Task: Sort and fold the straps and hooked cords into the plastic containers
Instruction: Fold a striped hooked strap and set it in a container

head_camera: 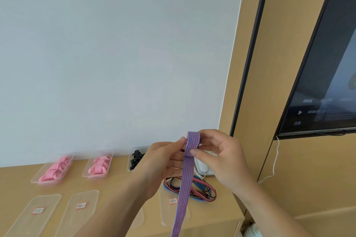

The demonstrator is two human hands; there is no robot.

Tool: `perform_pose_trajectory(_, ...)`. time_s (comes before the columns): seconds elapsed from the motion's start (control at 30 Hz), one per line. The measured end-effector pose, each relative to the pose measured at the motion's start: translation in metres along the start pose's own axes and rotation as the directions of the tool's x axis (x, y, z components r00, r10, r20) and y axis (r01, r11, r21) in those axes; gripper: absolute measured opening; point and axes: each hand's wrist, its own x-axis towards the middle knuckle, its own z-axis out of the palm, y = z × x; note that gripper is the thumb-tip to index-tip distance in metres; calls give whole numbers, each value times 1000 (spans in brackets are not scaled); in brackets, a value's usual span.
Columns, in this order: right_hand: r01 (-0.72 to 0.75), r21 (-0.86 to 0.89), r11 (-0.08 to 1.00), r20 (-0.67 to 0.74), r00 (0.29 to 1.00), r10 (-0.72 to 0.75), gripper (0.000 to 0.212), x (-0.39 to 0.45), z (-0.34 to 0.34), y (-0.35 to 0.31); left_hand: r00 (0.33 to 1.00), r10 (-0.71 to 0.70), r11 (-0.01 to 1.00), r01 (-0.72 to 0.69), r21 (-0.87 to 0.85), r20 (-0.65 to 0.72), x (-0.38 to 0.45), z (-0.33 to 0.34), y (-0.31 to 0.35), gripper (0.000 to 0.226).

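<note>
A long strap striped blue and red (pixel 183 188) hangs in front of me, its top end folded over into a small loop. My left hand (pixel 163 159) pinches the fold from the left. My right hand (pixel 217 156) grips it from the right with thumb and fingers. The strap's tail drops past the table edge at the bottom. Behind it on the table lies a tangle of more striped straps and dark cords (pixel 192 188). At the back stand two clear containers with pink straps (pixel 55 169) (pixel 99 165) and one container with black pieces (pixel 135 159), partly hidden by my left hand.
Clear lids with small labels lie on the wooden table front: (pixel 36 211), (pixel 81 206), (pixel 171 204). A white device with a cord (pixel 202 167) sits behind my hands. A white wall panel is ahead, a dark screen (pixel 327 73) at the right.
</note>
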Motion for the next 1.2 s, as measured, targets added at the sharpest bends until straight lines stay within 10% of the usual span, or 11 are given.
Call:
perform_pose_trajectory(0.53,378,-289,880,4,919,-393,35,-17,7,23,1000,15,980,-14,-200,3,5,-16,2,21)
perform_pose_trajectory(0.63,158,-159,974,-59,984,-169,54,-19,9,20,999,31,975,-38,-218,-37,6,-16,1,23)
perform_pose_trajectory(0.77,-306,224,925,68,952,299,23,-15,8,5,992,85,974,-102,-204,-89,7,-16,3,27)
perform_pose_trajectory(1.2,-359,196,913,105,933,344,24,-17,14,-1,965,184,975,-203,-92,-186,8,-6,-6,33)
